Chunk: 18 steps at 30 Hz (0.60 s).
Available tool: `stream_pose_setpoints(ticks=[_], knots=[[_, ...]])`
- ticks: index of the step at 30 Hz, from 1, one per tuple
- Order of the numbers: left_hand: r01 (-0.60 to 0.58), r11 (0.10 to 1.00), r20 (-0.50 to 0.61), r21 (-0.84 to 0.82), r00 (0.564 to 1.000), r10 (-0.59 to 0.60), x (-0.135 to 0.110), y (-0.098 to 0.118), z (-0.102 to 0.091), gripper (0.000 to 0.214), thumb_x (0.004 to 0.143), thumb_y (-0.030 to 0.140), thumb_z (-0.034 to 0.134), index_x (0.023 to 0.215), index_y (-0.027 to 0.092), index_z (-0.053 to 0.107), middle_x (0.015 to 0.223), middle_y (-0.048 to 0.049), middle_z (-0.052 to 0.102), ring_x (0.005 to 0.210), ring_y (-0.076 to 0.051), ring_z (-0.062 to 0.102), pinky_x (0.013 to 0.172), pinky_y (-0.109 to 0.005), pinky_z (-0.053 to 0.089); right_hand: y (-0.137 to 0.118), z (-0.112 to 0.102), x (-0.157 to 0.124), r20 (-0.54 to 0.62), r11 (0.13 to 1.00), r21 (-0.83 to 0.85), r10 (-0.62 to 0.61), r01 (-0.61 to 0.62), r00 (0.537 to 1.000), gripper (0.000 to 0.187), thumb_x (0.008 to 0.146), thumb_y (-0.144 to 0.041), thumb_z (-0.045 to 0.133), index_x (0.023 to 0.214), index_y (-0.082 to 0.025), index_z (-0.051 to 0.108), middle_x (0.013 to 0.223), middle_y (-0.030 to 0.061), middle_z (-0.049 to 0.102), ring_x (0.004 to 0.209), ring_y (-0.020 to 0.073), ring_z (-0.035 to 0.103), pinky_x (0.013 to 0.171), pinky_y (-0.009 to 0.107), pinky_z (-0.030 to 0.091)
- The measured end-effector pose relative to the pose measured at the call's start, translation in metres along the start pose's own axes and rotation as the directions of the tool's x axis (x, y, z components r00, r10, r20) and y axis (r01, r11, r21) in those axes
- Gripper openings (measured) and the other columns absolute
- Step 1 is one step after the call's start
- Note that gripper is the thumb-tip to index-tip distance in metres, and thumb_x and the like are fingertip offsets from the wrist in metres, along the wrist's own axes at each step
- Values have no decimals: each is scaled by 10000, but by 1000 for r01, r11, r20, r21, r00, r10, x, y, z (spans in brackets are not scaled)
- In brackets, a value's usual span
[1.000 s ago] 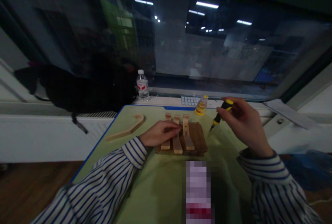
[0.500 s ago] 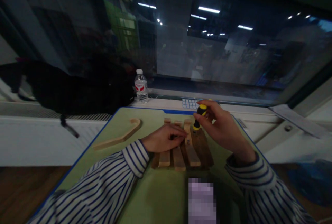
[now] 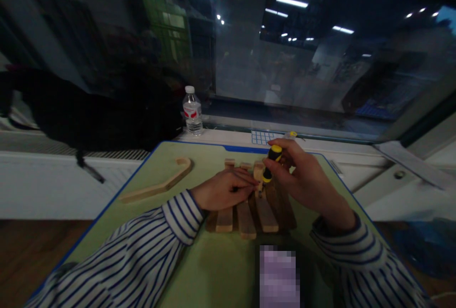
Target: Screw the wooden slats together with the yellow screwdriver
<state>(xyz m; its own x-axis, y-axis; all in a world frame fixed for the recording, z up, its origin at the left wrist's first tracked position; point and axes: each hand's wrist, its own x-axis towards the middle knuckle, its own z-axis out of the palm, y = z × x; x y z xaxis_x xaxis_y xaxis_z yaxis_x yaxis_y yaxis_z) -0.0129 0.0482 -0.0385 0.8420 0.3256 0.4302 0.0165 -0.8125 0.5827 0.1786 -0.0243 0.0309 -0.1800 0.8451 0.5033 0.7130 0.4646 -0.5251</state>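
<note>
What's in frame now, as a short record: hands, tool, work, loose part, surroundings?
left hand: laid over the wooden strips
right hand: holds yellow-and-black screwdriver, lower end by the rightmost strip
work: three strips side by side on a dark board
loose part: hooked piece, left on the table
surroundings: bottle upright on sill

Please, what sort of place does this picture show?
Probably a small indoor workspace beside a large window: a table carries wooden pieces, and the right hand holds a screwdriver.
</note>
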Motion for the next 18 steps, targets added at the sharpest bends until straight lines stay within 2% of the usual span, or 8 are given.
stream_pose_setpoints(ticks=[8, 18], knots=[[-28, 1000, 15, 3, 999, 28, 1, 0, 0, 283, 957, 190, 438, 856, 150, 699, 896, -79, 711, 919, -186, 647, 896, -331, 468, 0, 3, -1, 8, 1000, -11, -15, 15, 1000, 340, 898, -354, 553, 1206, -223, 491, 863, 17, 637, 661, 132, 594, 605, 271, 472], [-19, 1000, 20, 14, 1000, 19, 1, 3, -2, 287, 957, 188, 427, 834, 139, 681, 897, -83, 696, 904, -177, 634, 895, -332, 460, 1, 5, -1, 22, 999, -35, -29, 30, 999, 340, 898, -344, 553, 1214, -230, 497, 826, 12, 632, 650, 136, 593, 588, 266, 474]])
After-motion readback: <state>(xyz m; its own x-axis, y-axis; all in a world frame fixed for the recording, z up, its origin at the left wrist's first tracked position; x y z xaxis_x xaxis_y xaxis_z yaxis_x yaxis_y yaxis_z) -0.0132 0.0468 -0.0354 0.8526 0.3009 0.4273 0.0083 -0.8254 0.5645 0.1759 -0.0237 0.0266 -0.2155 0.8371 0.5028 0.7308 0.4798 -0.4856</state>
